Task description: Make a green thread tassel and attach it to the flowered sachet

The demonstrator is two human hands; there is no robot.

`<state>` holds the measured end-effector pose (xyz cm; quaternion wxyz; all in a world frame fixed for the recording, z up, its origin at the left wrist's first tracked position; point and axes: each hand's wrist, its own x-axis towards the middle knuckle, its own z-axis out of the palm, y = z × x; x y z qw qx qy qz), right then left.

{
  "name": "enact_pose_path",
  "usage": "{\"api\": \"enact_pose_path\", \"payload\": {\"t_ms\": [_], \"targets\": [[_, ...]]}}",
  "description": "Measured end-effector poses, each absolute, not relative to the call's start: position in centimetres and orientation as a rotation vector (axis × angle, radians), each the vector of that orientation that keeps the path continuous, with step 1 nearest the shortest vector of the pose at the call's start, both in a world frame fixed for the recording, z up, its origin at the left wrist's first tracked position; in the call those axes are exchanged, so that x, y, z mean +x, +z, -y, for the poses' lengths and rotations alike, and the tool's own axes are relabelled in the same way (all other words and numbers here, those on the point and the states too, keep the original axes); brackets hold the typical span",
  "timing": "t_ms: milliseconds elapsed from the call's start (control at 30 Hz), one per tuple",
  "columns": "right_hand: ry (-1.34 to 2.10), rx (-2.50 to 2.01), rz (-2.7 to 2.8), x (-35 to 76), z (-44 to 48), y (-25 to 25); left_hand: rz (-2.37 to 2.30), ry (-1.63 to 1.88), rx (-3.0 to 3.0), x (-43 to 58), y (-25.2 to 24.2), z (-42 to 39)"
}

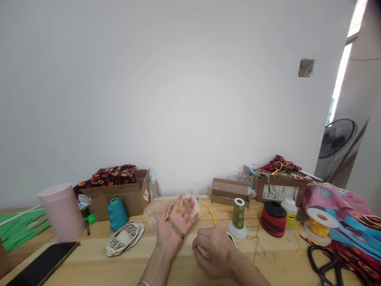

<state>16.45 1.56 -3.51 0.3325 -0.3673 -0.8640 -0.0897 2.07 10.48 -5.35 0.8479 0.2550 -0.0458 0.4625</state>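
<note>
My left hand (176,225) is held palm up over the table, fingers spread. A band of olive-green thread (175,228) lies across its palm, looped round the hand. Just to the right, my right hand (216,251) is closed, thumb and forefinger bent together; whatever they pinch is too small or hidden to make out. Behind the right hand stands a spool of olive-green thread (238,214) on a pale base. A short yellow cord (210,213) lies beyond the hands. Behind my left fingers is a clear plastic bag (154,212).
At left are a pink canister (62,212), a phone (41,264), a teal thread cone (117,214), wooden cut-outs (125,238) and a cardboard box (119,196). At right are a red-black cord roll (273,220), a glue bottle (289,212), a yellow ribbon spool (320,224) and black scissors (327,262).
</note>
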Motion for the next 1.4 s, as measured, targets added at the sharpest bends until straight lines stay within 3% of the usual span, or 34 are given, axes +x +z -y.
{"api": "enact_pose_path", "payload": {"t_ms": [200, 400, 667, 1000, 1400], "targets": [[-0.34, -0.915, 2.286, 15.9, -0.9, -2.8, -0.226, 1.111, 0.58, 3.9, -4.9, -9.0], [-0.518, -0.977, 2.193, 17.1, -1.7, -2.6, -0.293, 0.73, 0.65, 5.3, -4.3, -6.4], [-0.47, -1.049, 2.069, 18.1, -2.3, -2.4, -0.127, 0.43, 0.705, 6.1, -4.2, -4.7], [-0.473, -0.999, 2.058, 18.1, -2.4, -2.9, -0.19, 0.556, 0.625, 5.7, -3.7, -5.2], [-0.109, -1.2, 2.117, 18.7, -2.6, -2.3, -0.189, 0.109, 1.013, 4.6, -3.5, -4.5]]}}
